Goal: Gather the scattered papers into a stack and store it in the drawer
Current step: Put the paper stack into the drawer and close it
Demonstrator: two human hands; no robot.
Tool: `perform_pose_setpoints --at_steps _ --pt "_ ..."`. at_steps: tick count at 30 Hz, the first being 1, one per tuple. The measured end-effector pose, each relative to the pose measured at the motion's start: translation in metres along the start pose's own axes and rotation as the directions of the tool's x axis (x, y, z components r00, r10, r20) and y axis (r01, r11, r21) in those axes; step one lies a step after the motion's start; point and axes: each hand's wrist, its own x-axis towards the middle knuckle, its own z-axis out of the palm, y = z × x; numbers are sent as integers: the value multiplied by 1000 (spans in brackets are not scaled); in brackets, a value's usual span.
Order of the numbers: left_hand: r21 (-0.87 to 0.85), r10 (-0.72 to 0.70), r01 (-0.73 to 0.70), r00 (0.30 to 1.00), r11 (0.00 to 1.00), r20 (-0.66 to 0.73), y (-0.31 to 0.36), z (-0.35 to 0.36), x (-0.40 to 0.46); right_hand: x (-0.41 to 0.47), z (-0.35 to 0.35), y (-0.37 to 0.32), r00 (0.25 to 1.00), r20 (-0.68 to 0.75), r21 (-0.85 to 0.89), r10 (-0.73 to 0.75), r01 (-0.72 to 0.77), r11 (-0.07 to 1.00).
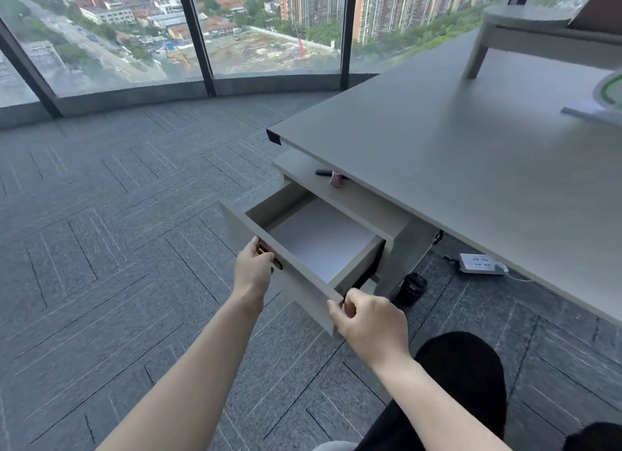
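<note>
The grey drawer (296, 279) under the desk stands pulled out, and a white stack of papers (323, 238) lies flat inside it. My left hand (254, 265) grips the dark handle on the drawer's front panel. My right hand (370, 322) pinches the near right corner of that front panel. Both forearms reach forward from the bottom of the view.
The grey desk (471, 168) fills the right side, with a riser (538, 36) at the back and a white-green object (609, 90) at the right edge. A shelf above the drawer holds small items (331, 176). A power strip (478, 264) and black cup (412, 287) sit on the carpet.
</note>
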Motion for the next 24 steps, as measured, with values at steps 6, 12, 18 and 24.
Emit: perform_pose_setpoints --at_steps 6,12,18,24 --pt "5 -40 40 998 999 54 8 31 19 19 -7 21 999 -13 9 51 -51 999" --pt "-16 -53 54 996 998 77 18 57 30 41 -11 37 993 -19 32 113 -112 993" --pt "-33 -53 58 991 998 119 31 82 30 61 -13 54 979 -30 89 201 -198 976" --pt "-50 -25 32 990 998 135 37 96 37 77 -19 65 968 5 116 250 -249 962"
